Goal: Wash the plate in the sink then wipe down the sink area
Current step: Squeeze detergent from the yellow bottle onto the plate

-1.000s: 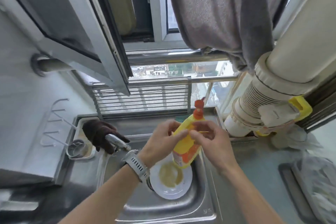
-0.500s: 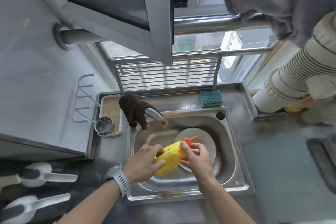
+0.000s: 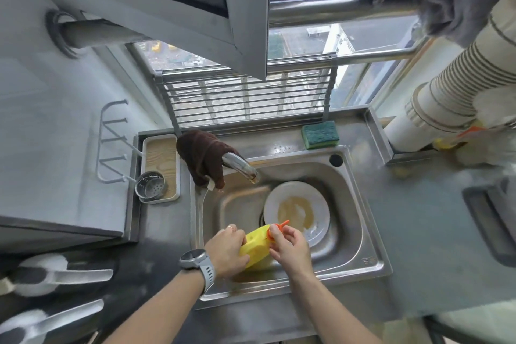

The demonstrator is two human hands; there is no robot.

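In the head view, the yellow bottle [image 3: 255, 246] is now tipped on its side low over the sink [image 3: 371, 232], where one second ago it stood upright and higher. The left hand [image 3: 227, 250] wraps its body; the right hand [image 3: 290, 246] fingers pinch the orange cap [image 3: 275, 229] (opened, I judge). Soap comes next; the dirty plate [image 3: 296, 212] waits in the basin. The sponge [image 3: 320, 134] lies on the counter [image 3: 418, 232] behind. No label is readable.
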